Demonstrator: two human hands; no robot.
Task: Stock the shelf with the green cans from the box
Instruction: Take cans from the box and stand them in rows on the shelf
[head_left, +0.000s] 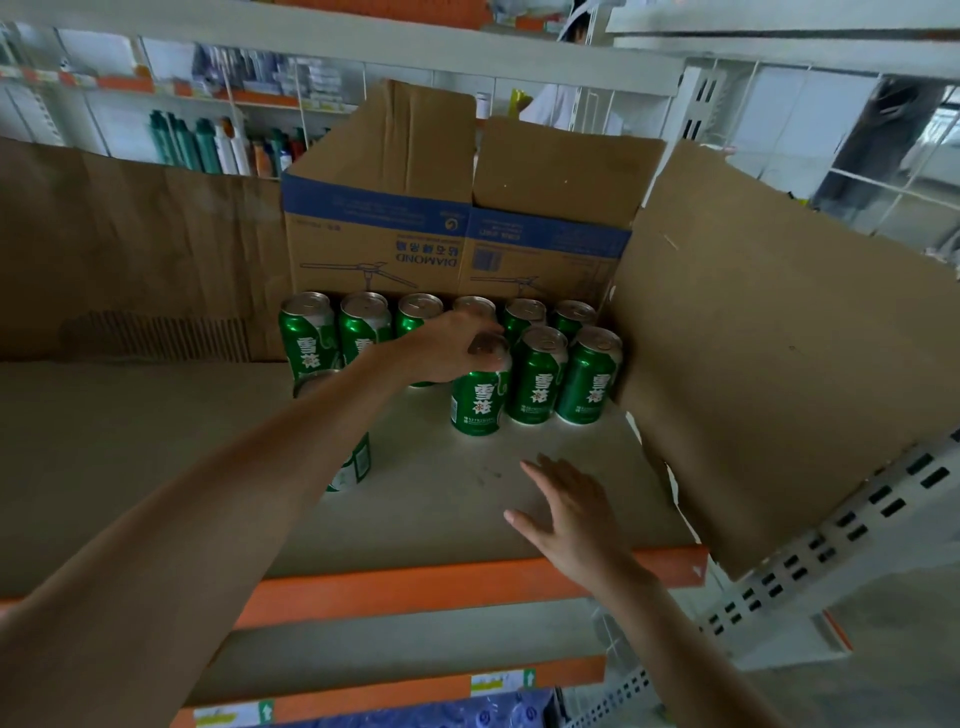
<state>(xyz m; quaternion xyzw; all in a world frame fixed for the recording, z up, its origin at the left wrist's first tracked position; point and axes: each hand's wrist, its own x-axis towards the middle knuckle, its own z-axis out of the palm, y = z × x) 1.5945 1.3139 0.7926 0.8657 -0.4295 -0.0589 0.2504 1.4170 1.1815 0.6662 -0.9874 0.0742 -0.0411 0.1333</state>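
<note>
Several green cans stand upright on the beige shelf (156, 467) in two rows in front of a cardboard box (452, 244). My left hand (447, 348) grips the top of one green can (478, 400) in the front row, which stands on the shelf beside two other front cans (537, 384). Another green can (353, 467) is partly hidden under my left forearm. My right hand (571, 514) hovers flat over the shelf's front right part, fingers straight, holding nothing.
Brown cardboard sheets line the shelf's back left (130, 260) and right side (769, 364). An orange shelf edge (415, 587) runs along the front. A perforated white upright (831, 535) stands at the right. A person in white stands behind the rack.
</note>
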